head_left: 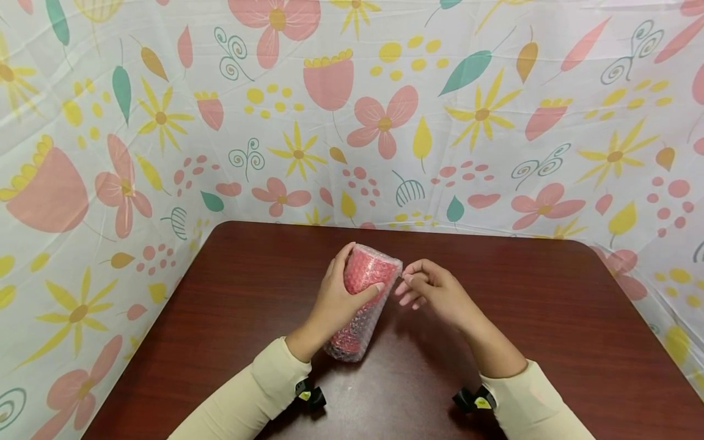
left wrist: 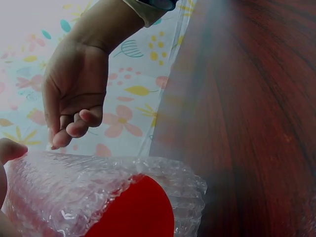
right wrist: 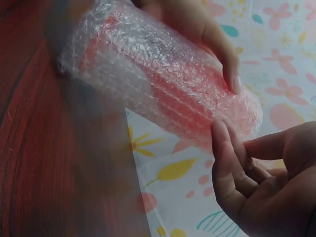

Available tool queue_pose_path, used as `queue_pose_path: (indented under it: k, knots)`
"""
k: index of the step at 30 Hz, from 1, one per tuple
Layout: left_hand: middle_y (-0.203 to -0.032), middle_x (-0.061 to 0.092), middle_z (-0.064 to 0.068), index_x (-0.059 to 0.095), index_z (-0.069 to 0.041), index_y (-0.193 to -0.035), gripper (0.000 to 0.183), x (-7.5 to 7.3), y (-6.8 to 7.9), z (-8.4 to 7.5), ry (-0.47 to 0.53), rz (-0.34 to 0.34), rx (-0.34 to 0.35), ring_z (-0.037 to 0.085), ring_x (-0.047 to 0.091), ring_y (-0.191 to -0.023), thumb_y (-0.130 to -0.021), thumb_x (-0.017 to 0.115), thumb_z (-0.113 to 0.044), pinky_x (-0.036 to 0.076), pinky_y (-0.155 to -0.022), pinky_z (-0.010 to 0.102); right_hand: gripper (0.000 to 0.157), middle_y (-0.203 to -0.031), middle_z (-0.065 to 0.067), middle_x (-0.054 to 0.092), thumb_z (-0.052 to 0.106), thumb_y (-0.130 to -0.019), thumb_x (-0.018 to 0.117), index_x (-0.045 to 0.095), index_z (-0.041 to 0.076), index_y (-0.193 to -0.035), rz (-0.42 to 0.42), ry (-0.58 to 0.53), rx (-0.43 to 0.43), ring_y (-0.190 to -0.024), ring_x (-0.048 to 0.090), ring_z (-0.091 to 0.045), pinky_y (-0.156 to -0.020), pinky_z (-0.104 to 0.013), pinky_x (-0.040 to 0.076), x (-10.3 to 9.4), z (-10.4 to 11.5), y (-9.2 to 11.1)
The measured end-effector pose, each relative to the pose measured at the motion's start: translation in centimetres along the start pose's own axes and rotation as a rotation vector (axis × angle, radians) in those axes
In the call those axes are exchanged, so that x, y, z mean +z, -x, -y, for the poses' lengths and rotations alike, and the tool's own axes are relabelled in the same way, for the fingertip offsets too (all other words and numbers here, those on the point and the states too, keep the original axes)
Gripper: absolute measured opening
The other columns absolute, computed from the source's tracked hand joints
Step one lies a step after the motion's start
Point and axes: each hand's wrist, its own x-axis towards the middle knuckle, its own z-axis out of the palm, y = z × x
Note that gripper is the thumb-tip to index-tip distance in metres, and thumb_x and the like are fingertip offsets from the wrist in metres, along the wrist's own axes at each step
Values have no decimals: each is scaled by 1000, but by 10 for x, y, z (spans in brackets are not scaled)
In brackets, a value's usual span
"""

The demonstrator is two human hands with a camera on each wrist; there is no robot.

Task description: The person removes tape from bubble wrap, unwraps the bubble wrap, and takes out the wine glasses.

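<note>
You've got plain cream sleeves: L sleeve [head_left: 242, 391] 7 o'clock, R sleeve [head_left: 536, 397] 5 o'clock, blk wrist mounts [head_left: 466, 400] w/ yellow labels [head_left: 483, 403] (too sm. to read).

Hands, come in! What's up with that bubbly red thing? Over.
Left hand gripping bubble-wrapped red thing. Right hand at its far end, pinch unclear. No obstacle seen around it.

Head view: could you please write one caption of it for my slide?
Left hand grips a bubble-wrapped red item at a brown table; right hand pinches at its edge.
</note>
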Motion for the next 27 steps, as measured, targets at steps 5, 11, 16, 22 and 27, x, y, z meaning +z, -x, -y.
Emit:
queue_pose_path:
  k: [5,11,16,22,27]
  knots:
    - [-143,48,6,30,-36,-156,93,-1,-1,0,-8,-16,-2,24,57,-118,-80,83,-44,52,-95,44,26,-72,-8,56,15,-105,53,52,-9,-115,-42,-3,21,-58,65,-20,-57,-36,57,0,3,2]
    - [-145,46,7,29,-33,-157,94,-1,-1,0,-18,-13,-4,25,57,-118,-80,82,-46,53,-94,44,21,-79,-11,66,12,-105,49,51,-7,-112,2,-63,14,-68,73,-23,-65,-39,61,0,3,2]
    - [-144,46,7,28,-33,-157,96,0,1,-1,-14,1,2,24,56,-116,-80,83,-47,53,-92,43,20,-81,-12,69,15,-104,55,52,-5,-109,9,-59,29,-72,74,-26,-68,-43,61,0,3,2]
    - [-144,46,6,28,-34,-157,96,1,2,-1,-21,8,24,23,56,-118,-80,84,-45,53,-94,43,24,-73,-12,64,17,-102,59,52,-6,-106,3,-13,34,-60,68,-21,-60,-38,60,0,4,2]
    - [-145,46,6,29,-33,-157,96,2,3,-3,-35,0,48,24,55,-120,-79,85,-42,51,-98,43,21,-77,-14,67,10,-103,55,51,-10,-109,12,-6,32,-65,71,-22,-63,-39,60,-1,4,1]
